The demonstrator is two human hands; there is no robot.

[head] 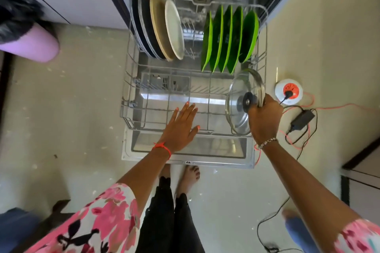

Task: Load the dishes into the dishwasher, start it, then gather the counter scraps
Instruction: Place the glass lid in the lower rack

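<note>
The dishwasher's lower rack (131, 92) is pulled out over the open door (185, 160). Dark, tan and white round plates (164, 28) stand on edge at its back left. Several green plates (228, 39) stand in a row at the back right. My right hand (265, 117) grips the rim of a glass pot lid (238, 100) with a black knob, held upright in the rack's front right corner. My left hand (181, 127) hovers flat over the rack's front edge, fingers straight, holding nothing.
A white and orange power socket (289, 91) with a black adapter (302, 118) and red and black cables lies on the floor right of the door. A pink bin (30, 45) with a black bag stands at the left. My bare feet (189, 176) are just before the door.
</note>
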